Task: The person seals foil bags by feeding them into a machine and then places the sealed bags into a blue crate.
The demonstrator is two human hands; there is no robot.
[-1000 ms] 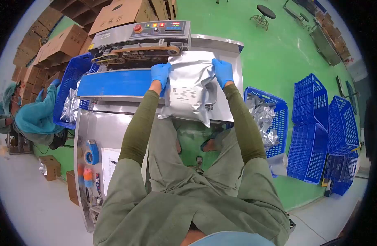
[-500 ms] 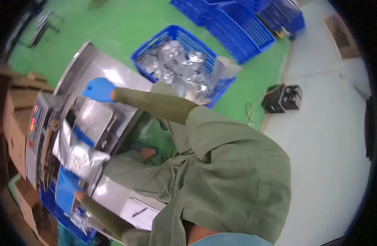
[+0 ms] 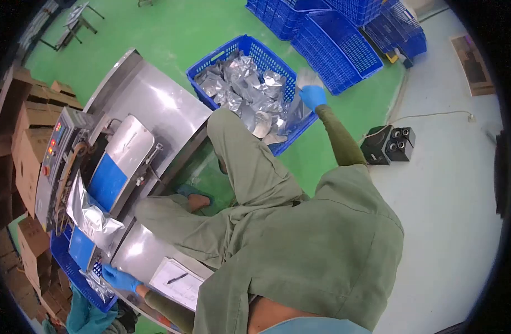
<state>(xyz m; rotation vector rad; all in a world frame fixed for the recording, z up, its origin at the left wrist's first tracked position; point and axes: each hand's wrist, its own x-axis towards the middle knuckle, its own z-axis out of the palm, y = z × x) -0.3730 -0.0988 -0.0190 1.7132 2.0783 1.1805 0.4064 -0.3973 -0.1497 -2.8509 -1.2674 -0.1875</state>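
My right hand (image 3: 312,97), in a blue glove, reaches to the right corner of a blue crate (image 3: 197,71) full of silver foil pouches (image 3: 238,72). Its fingers are closed on a foil pouch (image 3: 295,113) at that corner; part of the pouch is hidden. My left hand (image 3: 121,278), also gloved in blue, lies low over the steel table's edge with its fingers stretched out and nothing visible in them. Near it, a filled silver pouch (image 3: 97,221) leans along the front of a sealing machine (image 3: 52,150), across its blue-topped platform (image 3: 108,181).
A clipboard with paper and a pen (image 3: 177,277) lies on the steel table (image 3: 155,94). Below the machine stands another blue crate (image 3: 60,250) with pouches. Stacked blue crates (image 3: 339,53), black speakers (image 3: 386,146) and cardboard boxes (image 3: 30,145) stand around.
My right hand has swung from the machine's platform across to the crate corner. My left hand has moved away from the pouch at the machine, down toward the table edge.
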